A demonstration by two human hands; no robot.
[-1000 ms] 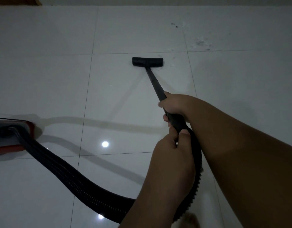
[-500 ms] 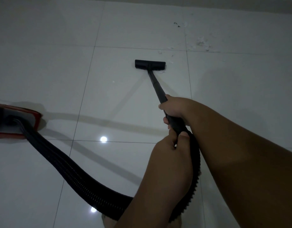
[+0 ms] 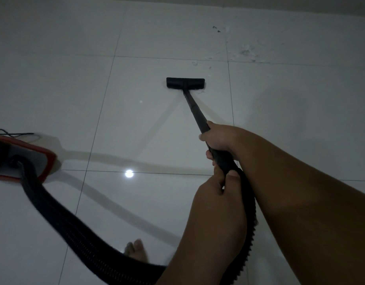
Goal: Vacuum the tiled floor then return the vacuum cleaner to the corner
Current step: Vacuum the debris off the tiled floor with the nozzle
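A black vacuum wand slants away from me to a flat black floor nozzle resting on the white tiled floor. My right hand grips the wand higher up, and my left hand grips its lower end where the ribbed black hose joins. The hose loops down and left to the red and grey vacuum body at the left edge. White dust and dark specks lie on the tiles beyond and right of the nozzle.
My bare foot stands on the tile just behind the hose. A thin dark cord trails from behind the vacuum body. A wall base runs along the top. A ceiling light reflects on the glossy tile.
The nozzle has drawn back toward me, away from the tile joint and the dust. The vacuum body has come further into view at the left, and my foot now shows.
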